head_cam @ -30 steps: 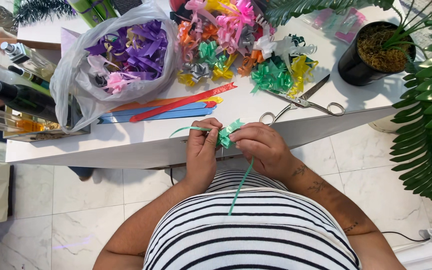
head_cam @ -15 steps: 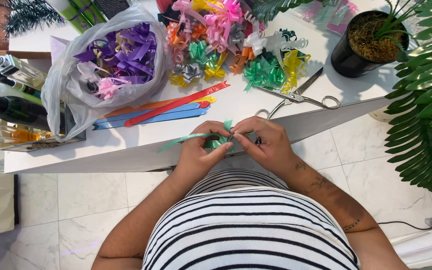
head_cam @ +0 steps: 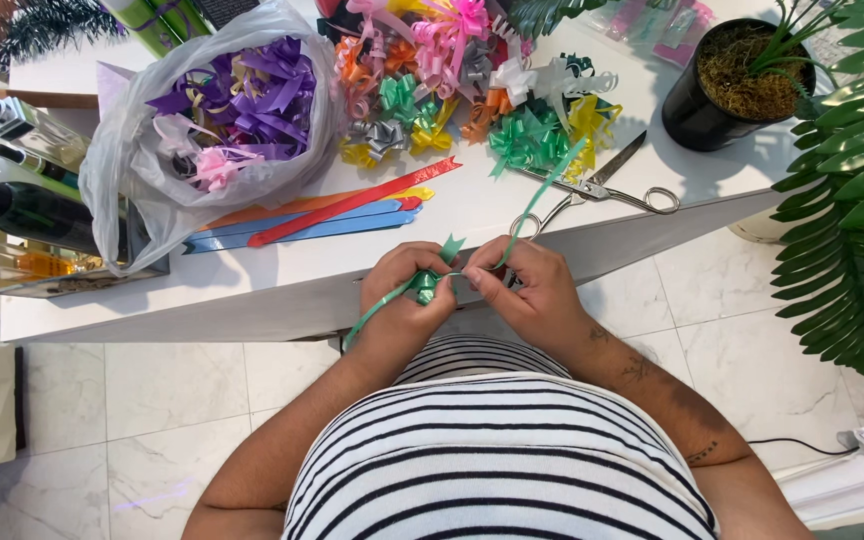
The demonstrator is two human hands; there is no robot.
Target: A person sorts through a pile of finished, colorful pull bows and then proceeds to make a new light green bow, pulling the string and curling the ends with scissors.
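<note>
I hold a small green ribbon bow [head_cam: 430, 283] between both hands, just off the near edge of the white table [head_cam: 252, 290], above my striped shirt [head_cam: 492, 450]. My left hand [head_cam: 404, 290] is curled closed around the bow, fingers wrapped over its loops, with one loose green ribbon tail [head_cam: 377, 315] trailing out toward seven o'clock. My right hand [head_cam: 524, 285] is closed in a pinch on the bow's centre from the three o'clock side, thumb and fingertips pressed together against my left fingers. A second green ribbon strand [head_cam: 542, 195] runs from my right hand up toward one o'clock, crossing the table edge.

At one o'clock from my hands, a pair of scissors [head_cam: 592, 190] lies flat on the table, handles toward me. At twelve o'clock sits a heap of finished ribbon bows [head_cam: 452, 90] in pink, orange, green, yellow and silver. At eleven o'clock, flat strips of ribbon [head_cam: 322, 215] in red, blue and orange lie side by side. Beyond them, at ten o'clock, a clear plastic bag [head_cam: 122, 170] holds purple and pink bows. Dark bottles [head_cam: 12, 205] stand at nine o'clock at the table's left end. A black plant pot [head_cam: 702, 110] stands at two o'clock, and green palm fronds [head_cam: 852, 200] hang at three o'clock over the tiled floor [head_cam: 152, 400].
</note>
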